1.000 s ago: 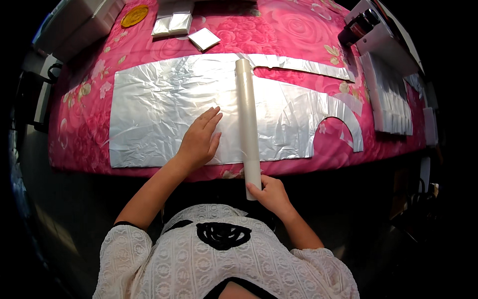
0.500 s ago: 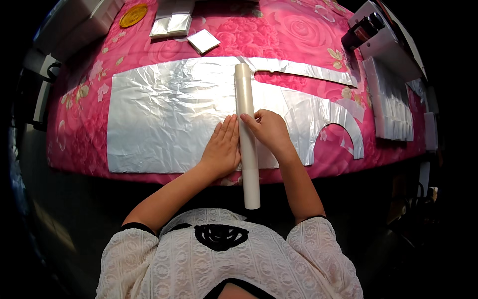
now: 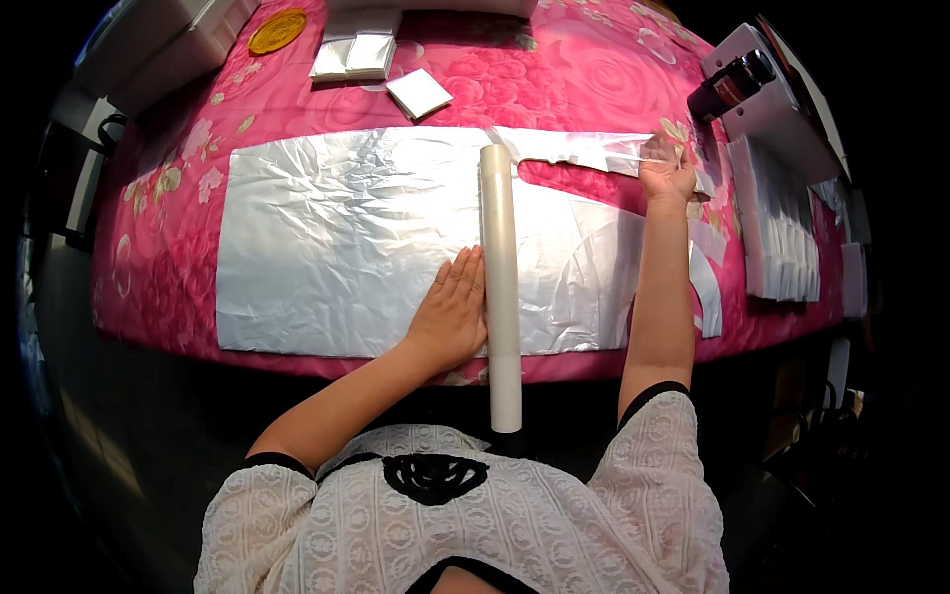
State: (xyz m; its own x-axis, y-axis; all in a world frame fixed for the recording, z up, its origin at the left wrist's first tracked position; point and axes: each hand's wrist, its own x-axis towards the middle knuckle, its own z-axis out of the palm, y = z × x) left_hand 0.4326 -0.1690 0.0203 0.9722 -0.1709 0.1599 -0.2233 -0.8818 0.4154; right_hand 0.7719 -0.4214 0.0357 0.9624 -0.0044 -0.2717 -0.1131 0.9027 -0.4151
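A thin, shiny whitish plastic sheet, cut like a disposable apron, lies spread on the pink cloth. Across it rests a long pale tube, its near end sticking out past the table's edge. My left hand lies flat on the sheet, fingers together and stretched out, against the tube's left side. At the far right my right hand is over the end of the sheet's upper strap, with its fingers extended. Glare washes out the fingertips. My right forearm hides part of the curved lower strap.
Folded white packets and a single square packet sit beyond the sheet. A yellow disc lies near white bins. On the right are a dark bottle, a white box and stacked plastic bundles.
My right hand has left the tube and reached right and away to the upper strap's end. My left hand stays beside the tube. The whole view has shifted slightly.
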